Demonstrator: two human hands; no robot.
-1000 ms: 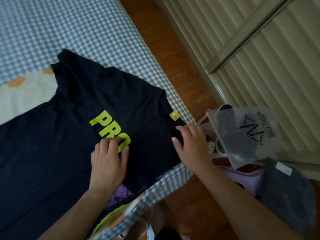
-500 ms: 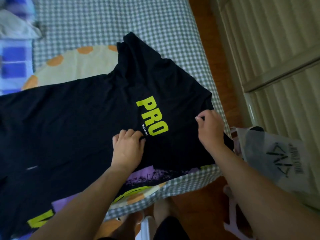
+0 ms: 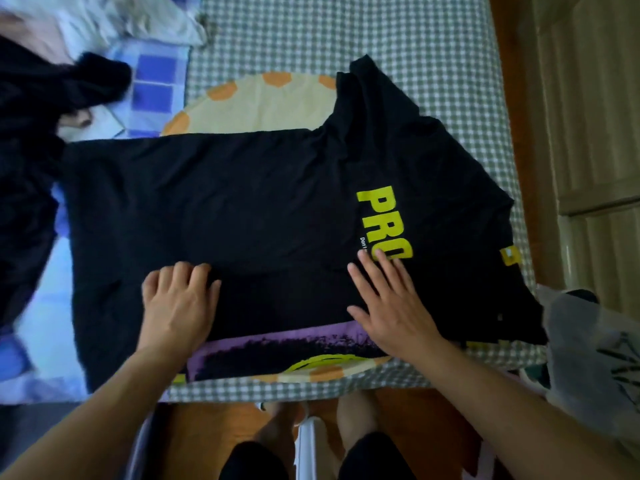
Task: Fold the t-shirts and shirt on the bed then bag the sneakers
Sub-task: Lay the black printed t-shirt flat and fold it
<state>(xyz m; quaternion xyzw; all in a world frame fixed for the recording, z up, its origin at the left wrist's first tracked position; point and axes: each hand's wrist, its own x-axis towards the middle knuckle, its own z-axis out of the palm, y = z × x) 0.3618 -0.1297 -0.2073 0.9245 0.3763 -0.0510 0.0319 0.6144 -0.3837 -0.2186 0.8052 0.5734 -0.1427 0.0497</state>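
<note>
A black t-shirt (image 3: 263,202) with yellow "PRO" lettering lies spread across the bed, its near long side folded over onto the body. Purple and yellow print shows under that fold at the bed's front edge. My left hand (image 3: 178,303) rests on the folded part with the fingers slightly bent, pressing the cloth. My right hand (image 3: 391,303) lies flat with spread fingers on the shirt, just below the lettering. A translucent grey plastic bag (image 3: 595,355) with black lettering sits at the right, off the bed's corner. No sneakers can be made out.
The bed (image 3: 346,36) has a green-checked sheet with a cream and orange patch. More dark clothing (image 3: 31,140) is heaped at the left on a blue-checked cloth, with pale fabric at the top left. Wooden floor and a slatted wardrobe door (image 3: 595,98) lie to the right.
The view has swung left over the shirt. My left hand slid left along the fold. My right hand left the shirt's right edge and now lies flat below the lettering.
</note>
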